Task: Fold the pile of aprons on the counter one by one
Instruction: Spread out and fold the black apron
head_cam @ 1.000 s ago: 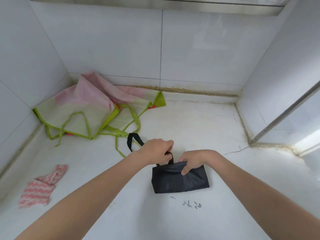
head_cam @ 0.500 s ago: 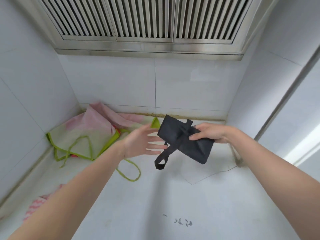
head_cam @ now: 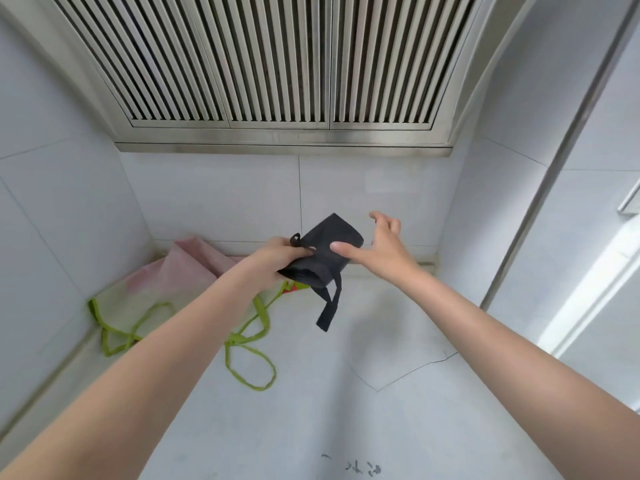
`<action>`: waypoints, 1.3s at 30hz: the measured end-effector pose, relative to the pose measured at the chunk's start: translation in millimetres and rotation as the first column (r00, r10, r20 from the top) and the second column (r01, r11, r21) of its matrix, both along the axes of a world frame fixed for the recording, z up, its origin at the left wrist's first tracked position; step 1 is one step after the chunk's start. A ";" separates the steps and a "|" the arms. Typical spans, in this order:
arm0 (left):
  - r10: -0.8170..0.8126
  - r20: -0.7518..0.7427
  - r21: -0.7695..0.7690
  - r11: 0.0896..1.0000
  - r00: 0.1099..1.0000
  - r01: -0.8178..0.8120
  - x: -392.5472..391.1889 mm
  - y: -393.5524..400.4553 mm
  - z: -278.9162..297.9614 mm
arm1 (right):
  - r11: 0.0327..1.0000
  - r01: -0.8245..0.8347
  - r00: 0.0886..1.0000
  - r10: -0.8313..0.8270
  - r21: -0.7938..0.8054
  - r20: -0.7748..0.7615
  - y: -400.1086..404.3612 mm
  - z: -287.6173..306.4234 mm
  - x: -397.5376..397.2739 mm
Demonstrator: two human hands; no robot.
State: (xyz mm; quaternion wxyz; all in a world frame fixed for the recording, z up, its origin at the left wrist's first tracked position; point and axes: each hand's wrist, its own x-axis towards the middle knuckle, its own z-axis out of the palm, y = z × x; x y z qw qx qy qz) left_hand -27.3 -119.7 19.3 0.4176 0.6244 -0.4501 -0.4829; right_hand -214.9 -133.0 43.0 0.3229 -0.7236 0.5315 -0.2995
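Your left hand [head_cam: 282, 256] grips folded black apron [head_cam: 325, 252] mid-air above surface [head_cam: 398, 410] — likely tucking loose strap. Right hand [head_cam: 379, 245] spread, thumb touching bundle. Green-trimmed apron [head_cam: 166, 289] waits — back-left corner.

No readable text, labels, brands or numbers. Only a few small dark scribble-like marks [head_cam: 353, 466] on the white stone counter [head_cam: 415, 427], near its front edge; too blurred to read as characters.
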 end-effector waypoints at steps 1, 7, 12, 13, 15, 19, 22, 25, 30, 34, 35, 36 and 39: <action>0.085 -0.040 -0.011 0.996 0.996 -0.086 -0.3 -2.6 0.4 | 0.990 -0.027 0.997 0.016 0.142 0.080 3.1 -6.9 4.3; 0.065 -0.103 -0.089 0.993 0.993 -0.074 -9.1 1.7 11.9 | 0.740 -0.516 0.727 0.113 0.431 0.677 14.6 -21.7 16.5; -0.223 -0.201 -0.142 0.970 0.954 0.197 27.8 14.6 32.6 | 0.536 -0.521 0.823 0.521 0.664 0.226 13.4 -21.2 -18.6; -0.292 -0.207 -0.136 0.954 0.934 0.268 32.8 17.7 35.1 | 0.572 -0.450 0.809 0.586 0.686 0.043 13.9 -23.7 -21.9; -0.420 -0.219 -0.112 0.908 0.881 0.405 32.8 23.7 37.0 | 0.767 -0.300 0.868 0.466 0.567 -0.171 14.3 -28.7 -20.2; -0.419 -0.367 -0.238 0.906 0.831 0.351 16.1 30.5 32.9 | 0.938 0.099 0.742 -0.292 0.331 0.604 -0.7 -37.9 -7.3; -0.289 -0.474 -0.286 0.944 0.832 0.165 14.0 31.3 25.5 | 0.936 -0.023 0.152 -0.344 0.351 0.927 -4.7 -23.9 -0.6; -0.201 -0.412 -0.219 0.969 0.889 0.117 23.5 30.5 19.3 | 0.946 -0.212 0.206 -0.202 0.245 0.958 -8.4 -3.4 -4.6; -0.374 -0.256 -0.129 0.927 0.892 0.352 41.4 36.6 29.7 | 0.887 -0.395 0.770 0.179 0.237 0.612 -4.8 34.2 -8.4; -0.576 0.018 -0.032 0.817 0.817 0.576 39.9 34.5 55.6 | 0.898 -0.393 0.893 0.323 0.196 0.313 5.2 63.7 -7.2; -0.608 0.087 0.000 0.792 0.789 0.611 38.4 34.6 62.1 | 0.903 -0.387 0.906 0.335 0.185 0.260 8.0 69.5 -6.9; -0.630 0.138 0.036 0.775 0.765 0.631 37.2 33.5 68.2 | 0.907 -0.380 0.916 0.343 0.179 0.206 11.7 75.0 -7.0; -0.661 0.290 0.129 0.744 0.692 0.656 28.5 31.7 85.7 | 0.922 -0.348 0.937 0.333 0.172 0.109 20.3 83.5 -12.5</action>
